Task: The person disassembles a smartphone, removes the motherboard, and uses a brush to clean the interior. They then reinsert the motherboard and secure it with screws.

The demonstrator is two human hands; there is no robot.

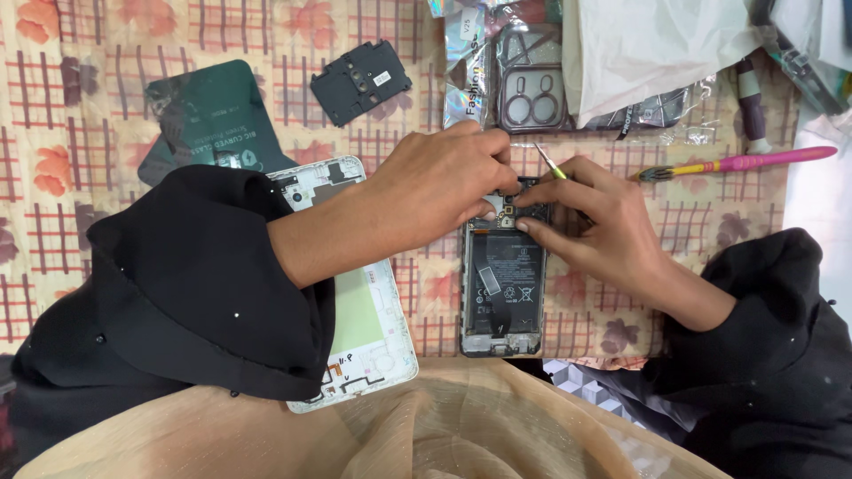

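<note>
The opened phone (502, 284) lies on the worktop (53, 80), long axis running away from the person, top end under both hands. Left hand (444, 182) pinches a part there; right hand (590, 222) grips tweezers (550, 162), fingertips pressing beside it.

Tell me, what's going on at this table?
A person in black sleeves is bent over an opened phone lying back-off on a patterned cloth. Both hands press on its top end: the left hand from above, the right hand beside it, holding thin tweezers. A second opened phone with a white frame lies partly under the left sleeve. A black inner cover, a pink-handled tool and packaged phone cases lie farther off.
</note>
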